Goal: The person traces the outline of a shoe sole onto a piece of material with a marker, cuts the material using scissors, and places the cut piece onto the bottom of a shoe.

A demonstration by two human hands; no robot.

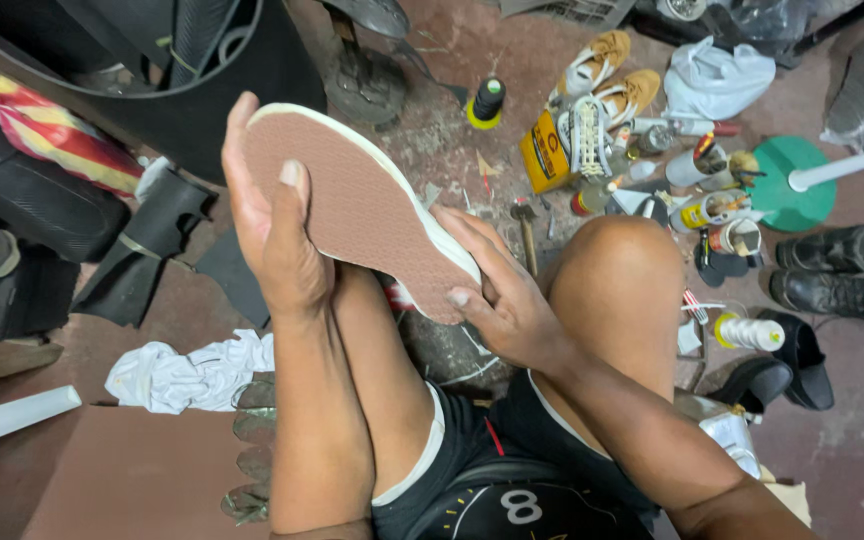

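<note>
Shoe sole (357, 205), brown rubber tread face up, off-white rim along its edge; held in the air above the person's lap, between both hands, clear of the floor (842, 440). Left hand (272, 225): cupped around the toe end, fingers behind the sole, thumb laid flat across the tread, a firm partial closure. Right hand (497, 295): wrapped under the heel end, fingers curled against the rim and thumb side pressing the edge, likewise closed on the sole. Whether an upper is attached beneath cannot be told from this angle. Handling, by judgement: light, thin and flexible, likely to bend if gripped at one end only; the textured tread gives good friction, so slipping is unlikely; the pale rim may mark easily or carry glue, so the two ends and the flat tread are the better places to take hold. Surroundings: hammer (524, 225) on the floor just beyond the right hand; yellow tin (544, 155) and a white shoe (587, 135) near it; two tan shoes (607, 75) toward the far edge; thread spool (487, 100) beside them; glue bottles and cans (712, 205) clustered by the right knee; black boots (837, 270) at the right edge; white rag (192, 372) by the left forearm.
</note>
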